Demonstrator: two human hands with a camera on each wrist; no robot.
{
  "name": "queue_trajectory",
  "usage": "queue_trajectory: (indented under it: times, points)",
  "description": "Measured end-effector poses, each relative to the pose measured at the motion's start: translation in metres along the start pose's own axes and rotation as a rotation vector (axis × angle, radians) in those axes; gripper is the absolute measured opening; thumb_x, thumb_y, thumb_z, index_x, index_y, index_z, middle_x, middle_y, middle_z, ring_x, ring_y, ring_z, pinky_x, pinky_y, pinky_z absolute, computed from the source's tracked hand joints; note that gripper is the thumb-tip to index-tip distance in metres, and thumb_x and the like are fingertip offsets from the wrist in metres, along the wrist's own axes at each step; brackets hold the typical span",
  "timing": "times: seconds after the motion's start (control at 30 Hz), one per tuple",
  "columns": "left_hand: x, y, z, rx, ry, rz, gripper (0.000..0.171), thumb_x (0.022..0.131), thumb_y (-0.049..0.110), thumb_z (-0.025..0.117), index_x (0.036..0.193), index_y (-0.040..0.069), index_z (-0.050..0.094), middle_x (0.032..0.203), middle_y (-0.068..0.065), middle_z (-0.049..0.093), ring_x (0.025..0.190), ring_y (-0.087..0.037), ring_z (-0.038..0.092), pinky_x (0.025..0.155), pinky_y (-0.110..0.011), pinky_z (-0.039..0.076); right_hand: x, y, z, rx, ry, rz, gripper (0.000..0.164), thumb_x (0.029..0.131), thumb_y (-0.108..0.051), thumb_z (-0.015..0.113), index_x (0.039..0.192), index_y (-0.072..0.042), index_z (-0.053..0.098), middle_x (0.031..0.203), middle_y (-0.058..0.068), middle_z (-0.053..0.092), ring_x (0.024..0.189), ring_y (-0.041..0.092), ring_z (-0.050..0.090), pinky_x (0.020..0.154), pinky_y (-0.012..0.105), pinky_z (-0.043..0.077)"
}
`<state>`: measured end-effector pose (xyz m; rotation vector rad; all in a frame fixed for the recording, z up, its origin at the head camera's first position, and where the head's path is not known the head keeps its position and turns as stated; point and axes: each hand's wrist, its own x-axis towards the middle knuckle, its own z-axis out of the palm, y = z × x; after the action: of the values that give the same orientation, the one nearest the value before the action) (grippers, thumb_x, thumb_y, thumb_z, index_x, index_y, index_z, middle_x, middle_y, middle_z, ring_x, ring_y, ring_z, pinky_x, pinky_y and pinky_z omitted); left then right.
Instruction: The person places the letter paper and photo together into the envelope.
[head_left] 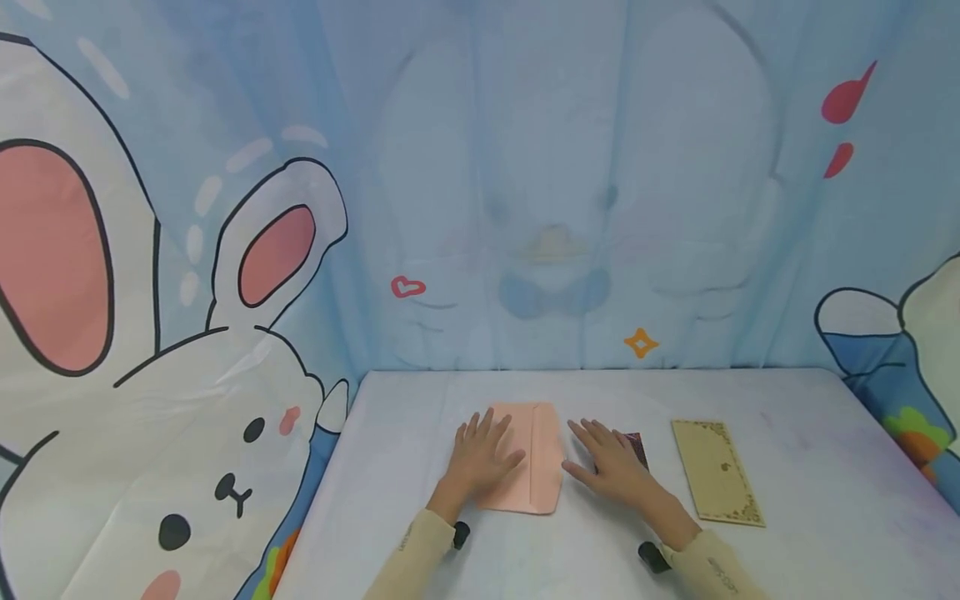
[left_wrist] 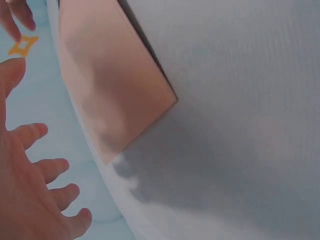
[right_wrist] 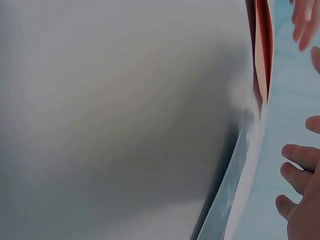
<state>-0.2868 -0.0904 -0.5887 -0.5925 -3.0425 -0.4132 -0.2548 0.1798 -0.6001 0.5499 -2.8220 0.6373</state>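
A pale pink paper envelope (head_left: 545, 458) lies on the white table, its long flap side toward the right. My left hand (head_left: 480, 458) is spread above its left part with nothing in the fingers; in the left wrist view its shadow falls on the paper. To the right, my right hand (head_left: 611, 468), fingers also spread and holding nothing, is over a small dark red patterned card (head_left: 637, 447), which it mostly covers. In the right wrist view, a thin glossy sheet (right_wrist: 227, 195) lies below that hand, and the envelope's edge (right_wrist: 261, 60) gapes slightly, showing red inside.
A gold-beige rectangular card or envelope (head_left: 716, 471) with ornate corner patterns lies flat to the right of my right hand. Behind the white table (head_left: 810, 450) hangs a light blue cartoon curtain (head_left: 480, 167). A large printed rabbit (head_left: 202, 450) covers the left side.
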Motion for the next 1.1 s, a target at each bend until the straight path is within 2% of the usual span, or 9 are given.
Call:
queue_trajectory:
  times: [0.13, 0.27, 0.4, 0.57, 0.67, 0.93, 1.1]
  points:
    - [0.002, 0.006, 0.005, 0.029, -0.008, 0.013, 0.070, 0.100, 0.062, 0.043, 0.157, 0.024, 0.034, 0.166, -0.013, 0.027, 0.153, -0.039, 0.025, 0.120, -0.060, 0.024, 0.008, -0.014, 0.010, 0.003, -0.031, -0.080, 0.068, 0.094, -0.036, 0.069, 0.150, -0.007, 0.045, 0.151, 0.024, 0.046, 0.140, 0.044, 0.044, 0.112, 0.070, 0.028]
    - [0.002, 0.013, 0.007, 0.015, -0.002, 0.044, 0.069, 0.100, 0.063, 0.042, 0.157, 0.023, 0.035, 0.165, -0.013, 0.028, 0.153, -0.038, 0.024, 0.120, -0.060, 0.025, 0.016, -0.024, 0.018, 0.014, -0.057, -0.135, 0.062, 0.094, -0.028, 0.068, 0.147, -0.002, 0.048, 0.149, 0.025, 0.049, 0.136, 0.043, 0.049, 0.112, 0.071, 0.028]
    - [0.002, 0.019, 0.010, -0.008, -0.013, 0.075, 0.069, 0.100, 0.062, 0.041, 0.157, 0.024, 0.034, 0.165, -0.013, 0.027, 0.153, -0.039, 0.023, 0.120, -0.061, 0.024, 0.020, -0.027, 0.024, -0.015, -0.105, -0.131, 0.059, 0.095, -0.026, 0.065, 0.144, 0.002, 0.049, 0.147, 0.025, 0.051, 0.136, 0.043, 0.049, 0.112, 0.071, 0.028]
    - [0.003, 0.021, 0.017, 0.038, -0.026, 0.098, 0.069, 0.101, 0.064, 0.036, 0.158, 0.026, 0.032, 0.166, -0.011, 0.026, 0.154, -0.036, 0.023, 0.121, -0.059, 0.024, 0.020, -0.030, 0.028, -0.020, -0.182, -0.102, 0.059, 0.097, -0.031, 0.063, 0.143, 0.004, 0.050, 0.148, 0.026, 0.050, 0.138, 0.043, 0.046, 0.114, 0.070, 0.025]
    - [0.001, 0.024, 0.018, 0.067, -0.046, 0.099, 0.068, 0.101, 0.063, 0.035, 0.158, 0.027, 0.031, 0.167, -0.010, 0.025, 0.154, -0.035, 0.023, 0.121, -0.057, 0.024, 0.020, -0.029, 0.029, -0.015, -0.197, -0.095, 0.058, 0.098, -0.034, 0.063, 0.140, 0.005, 0.053, 0.148, 0.026, 0.049, 0.139, 0.043, 0.046, 0.114, 0.070, 0.025]
    - [0.002, 0.029, 0.023, 0.145, -0.106, 0.083, 0.056, 0.101, 0.049, 0.048, 0.154, 0.030, 0.041, 0.166, -0.009, 0.028, 0.153, -0.033, 0.026, 0.121, -0.052, 0.029, 0.020, -0.031, 0.026, 0.015, -0.223, -0.082, 0.054, 0.094, -0.026, 0.069, 0.136, 0.007, 0.056, 0.148, 0.028, 0.049, 0.139, 0.044, 0.045, 0.112, 0.071, 0.026]
    - [0.005, 0.031, 0.021, 0.132, -0.132, 0.073, 0.055, 0.099, 0.043, 0.050, 0.153, 0.031, 0.042, 0.166, -0.009, 0.027, 0.153, -0.034, 0.025, 0.120, -0.052, 0.029, 0.024, -0.032, 0.023, 0.010, -0.247, -0.084, 0.055, 0.094, -0.024, 0.070, 0.137, 0.007, 0.055, 0.148, 0.029, 0.048, 0.139, 0.045, 0.045, 0.112, 0.071, 0.027]
